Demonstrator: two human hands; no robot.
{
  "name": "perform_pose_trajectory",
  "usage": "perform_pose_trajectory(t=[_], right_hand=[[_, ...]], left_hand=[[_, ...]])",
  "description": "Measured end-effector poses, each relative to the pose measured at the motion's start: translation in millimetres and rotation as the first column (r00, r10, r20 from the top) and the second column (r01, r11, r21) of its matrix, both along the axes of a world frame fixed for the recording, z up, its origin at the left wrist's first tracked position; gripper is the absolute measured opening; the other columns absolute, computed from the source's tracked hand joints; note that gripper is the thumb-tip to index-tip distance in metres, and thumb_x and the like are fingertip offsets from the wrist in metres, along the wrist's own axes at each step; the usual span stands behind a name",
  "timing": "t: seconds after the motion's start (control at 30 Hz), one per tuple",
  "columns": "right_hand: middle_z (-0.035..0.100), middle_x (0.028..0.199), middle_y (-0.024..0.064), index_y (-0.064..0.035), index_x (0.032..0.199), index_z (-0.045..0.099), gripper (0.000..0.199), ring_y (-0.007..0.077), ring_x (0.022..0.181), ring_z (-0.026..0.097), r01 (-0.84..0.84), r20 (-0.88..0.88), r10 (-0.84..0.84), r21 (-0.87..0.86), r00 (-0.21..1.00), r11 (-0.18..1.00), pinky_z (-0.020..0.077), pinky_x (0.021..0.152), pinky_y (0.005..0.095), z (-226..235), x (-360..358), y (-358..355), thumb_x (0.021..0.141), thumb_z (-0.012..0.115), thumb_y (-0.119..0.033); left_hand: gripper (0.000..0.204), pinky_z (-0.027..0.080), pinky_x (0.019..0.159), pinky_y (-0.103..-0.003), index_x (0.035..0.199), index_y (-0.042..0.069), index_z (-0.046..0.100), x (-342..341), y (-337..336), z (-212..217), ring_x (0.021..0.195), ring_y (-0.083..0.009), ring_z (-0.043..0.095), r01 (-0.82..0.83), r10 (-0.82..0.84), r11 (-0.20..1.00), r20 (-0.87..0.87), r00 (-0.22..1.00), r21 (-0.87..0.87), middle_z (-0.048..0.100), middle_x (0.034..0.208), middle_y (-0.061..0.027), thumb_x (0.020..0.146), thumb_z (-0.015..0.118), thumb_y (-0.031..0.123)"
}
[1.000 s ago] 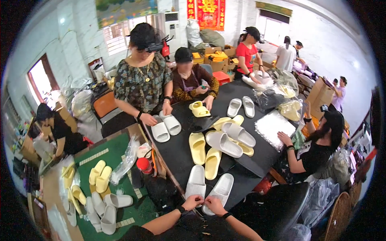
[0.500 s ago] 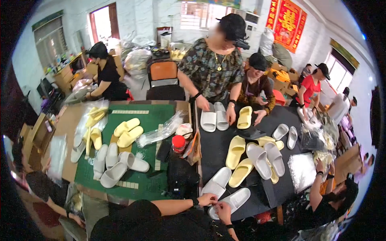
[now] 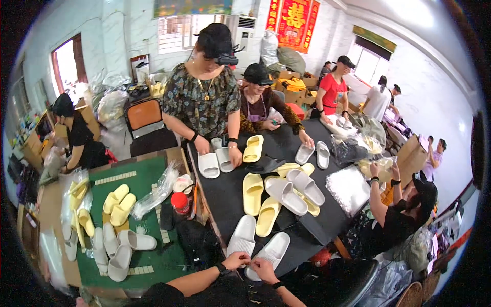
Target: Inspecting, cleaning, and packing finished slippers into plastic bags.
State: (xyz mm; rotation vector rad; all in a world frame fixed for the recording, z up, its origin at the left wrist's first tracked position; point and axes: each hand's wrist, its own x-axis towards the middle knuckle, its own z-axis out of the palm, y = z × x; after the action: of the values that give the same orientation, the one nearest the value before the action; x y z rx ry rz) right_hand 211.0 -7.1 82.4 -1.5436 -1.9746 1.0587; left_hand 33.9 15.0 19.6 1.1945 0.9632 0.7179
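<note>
A pair of white slippers (image 3: 269, 249) lies on the black table (image 3: 225, 199) right in front of me. My left hand (image 3: 236, 261), with a black watch on its wrist, and my right hand (image 3: 263, 266), with a black wristband, meet at the near ends of the two slippers. The fingers of both hands are pinched together there. Whatever small thing may be between the fingertips is hidden. The left slipper (image 3: 242, 236) of the pair lies just beyond my left hand.
Yellow slippers (image 3: 252, 193) and grey-white slippers (image 3: 286, 194) lie mid-table. Two people opposite handle white slippers (image 3: 208, 165). A person sits at the right beside a stack of clear bags (image 3: 349, 188). On the left a green mat (image 3: 153, 225) holds more slippers, with a red-lidded jar (image 3: 179, 202) beside it.
The view swung left and then back toward the right. My hands stayed pinched at the near ends of the white slippers and moved closer together.
</note>
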Motion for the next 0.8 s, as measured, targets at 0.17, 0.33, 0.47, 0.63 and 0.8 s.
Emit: perform_pose_trajectory(t=[0.17,0.33,0.47,0.63,0.8], right_hand=[[0.063,0.078,0.015,-0.0097,0.088,0.063,0.015,0.0334,0.074,0.062,0.017,-0.016,-0.017,0.019,1.0,1.0,0.0491,0.066,0.0403,-17,1,2,0.08,0.06,-0.021],[0.063,0.078,0.0151,-0.0098,0.089,0.062,0.016,0.0343,0.074,0.062,-0.02,0.036,0.019,0.029,0.999,0.999,0.0486,0.065,0.0419,-19,4,2,0.081,0.057,-0.023],[0.063,0.077,0.015,-0.0096,0.09,0.061,0.016,0.0346,0.073,0.061,-0.037,0.057,0.035,0.029,0.998,0.999,0.0482,0.065,0.0423,-13,1,1,0.082,0.056,-0.022],[0.062,0.078,0.0159,-0.0091,0.09,0.062,0.015,0.0343,0.075,0.061,-0.027,-0.02,0.028,0.029,0.999,0.999,0.0478,0.065,0.0414,-7,1,3,0.082,0.056,-0.019],[0.063,0.08,0.016,-0.0084,0.088,0.063,0.014,0.0344,0.075,0.061,0.008,-0.012,-0.008,-0.028,1.0,1.0,0.0482,0.066,0.0404,-7,-1,1,0.08,0.058,-0.019]], left_hand=[[0.008,0.045,0.064,-0.024,0.087,0.001,0.059,-1,-5,11,0.071,-0.0082,0.055,-0.072,0.077,0.991,0.039,0.996,-0.11,0.06,0.076,-0.0005,0.084,0.062,0.008],[0.008,0.045,0.065,-0.024,0.087,0.002,0.06,-4,-3,3,0.072,-0.0084,0.056,-0.041,0.04,0.998,-0.027,0.999,-0.046,0.06,0.077,-0.0002,0.084,0.062,0.009],[0.007,0.045,0.064,-0.023,0.087,0.002,0.06,-5,-5,0,0.07,-0.0083,0.055,-0.061,0.069,0.992,0.078,0.995,-0.109,0.06,0.077,0.0003,0.085,0.061,0.009],[0.006,0.045,0.066,-0.024,0.087,0.002,0.06,-5,-5,11,0.072,-0.008,0.055,-0.023,0.024,0.994,0.01,1.0,-0.105,0.06,0.078,0.0,0.085,0.061,0.008],[0.006,0.045,0.065,-0.024,0.088,0.002,0.06,-6,-6,10,0.072,-0.0075,0.055,-0.063,0.072,0.992,0.083,0.994,-0.111,0.061,0.078,-0.0002,0.085,0.061,0.008]])
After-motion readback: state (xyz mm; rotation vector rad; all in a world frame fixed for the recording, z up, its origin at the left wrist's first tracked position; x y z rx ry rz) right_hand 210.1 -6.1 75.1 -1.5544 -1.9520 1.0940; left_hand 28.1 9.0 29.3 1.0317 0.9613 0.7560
